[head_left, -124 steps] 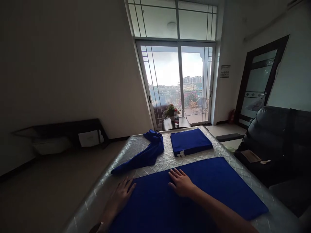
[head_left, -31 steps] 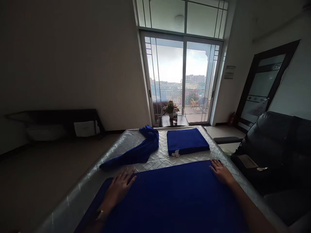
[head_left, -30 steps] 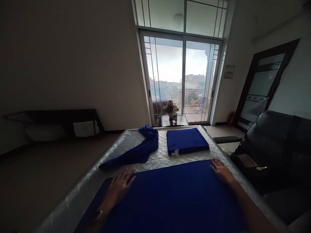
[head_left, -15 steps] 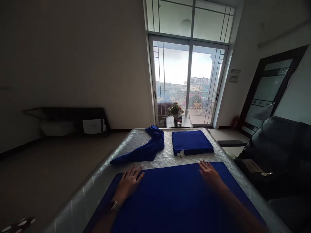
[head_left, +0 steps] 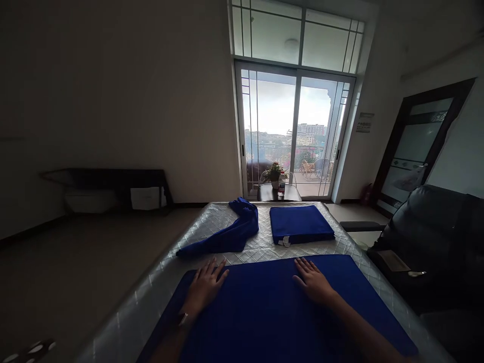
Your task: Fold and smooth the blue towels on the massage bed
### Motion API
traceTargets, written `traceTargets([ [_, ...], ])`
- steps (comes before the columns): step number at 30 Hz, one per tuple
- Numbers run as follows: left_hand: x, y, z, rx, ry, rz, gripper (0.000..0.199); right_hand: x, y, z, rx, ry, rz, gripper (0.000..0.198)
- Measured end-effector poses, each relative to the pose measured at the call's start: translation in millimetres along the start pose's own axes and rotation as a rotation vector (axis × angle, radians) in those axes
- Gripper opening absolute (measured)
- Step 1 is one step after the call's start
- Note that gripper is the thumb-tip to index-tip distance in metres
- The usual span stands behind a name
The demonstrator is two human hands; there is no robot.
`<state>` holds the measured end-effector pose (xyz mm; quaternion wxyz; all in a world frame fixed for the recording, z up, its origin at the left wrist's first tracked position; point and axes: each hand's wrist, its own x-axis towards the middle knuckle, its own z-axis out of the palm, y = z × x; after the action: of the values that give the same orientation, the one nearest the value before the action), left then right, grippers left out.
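A person's two hands lie flat, palms down and fingers spread, gripping nothing, on a large deep-blue cloth (head_left: 272, 312) spread across a silvery quilted mattress (head_left: 162, 282). The left hand (head_left: 206, 285) presses near the cloth's far left corner, a watch strap showing at the wrist; the right hand (head_left: 313, 281) rests near the middle of the far edge, its forearm running back over the fabric.

Beyond the spread cloth, apart from it, a crumpled blue cloth (head_left: 230, 234) trails across the mattress on the left, and just beside it on the right sits a neatly folded blue cloth (head_left: 300, 224) with a small white tag at its near edge.

Past the mattress's far end, a small dark side table (head_left: 278, 192) carries a potted plant (head_left: 274, 174) and a clear plastic bottle (head_left: 282, 184), in front of tall glass sliding doors (head_left: 295, 131) opening on a balcony. A black leather chair (head_left: 434, 227) stands at right.
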<state>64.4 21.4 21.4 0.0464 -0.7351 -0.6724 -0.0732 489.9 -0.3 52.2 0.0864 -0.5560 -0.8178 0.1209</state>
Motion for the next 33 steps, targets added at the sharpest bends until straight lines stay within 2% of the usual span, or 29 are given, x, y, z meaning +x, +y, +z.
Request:
traceTargets([
  [5, 1.1, -0.6, 4.1, 0.024, 0.000, -0.002, 0.058, -34.2, 119.1, -22.5, -0.122, 0.054, 0.221, 0.074],
  [7, 1.4, -0.4, 5.8, 0.054, -0.011, 0.005, 0.057, -42.9, 152.2, -25.2, -0.144, 0.079, 0.269, 0.072],
  [9, 2.0, -0.5, 7.6, 0.076, -0.024, 0.008, 0.058, -47.1, 170.4, -24.1, -0.149, 0.099, 0.280, 0.072],
  [14, 4.7, -3.4, 11.3, 0.013, -0.059, -0.026, 0.062, -46.7, 179.3, -19.1, -0.150, 0.109, 0.250, 0.070],
  [25, 3.7, -3.3, 9.8, -0.002, 0.004, -0.012, 0.061, -50.9, 180.2, -22.6, -0.194, 0.141, 0.275, 0.065],
  [33, 2.6, -5.1, 6.8, -0.049, 0.044, 0.051, 0.056, -46.5, 181.9, -19.6, -0.236, 0.235, 0.342, 0.062],
])
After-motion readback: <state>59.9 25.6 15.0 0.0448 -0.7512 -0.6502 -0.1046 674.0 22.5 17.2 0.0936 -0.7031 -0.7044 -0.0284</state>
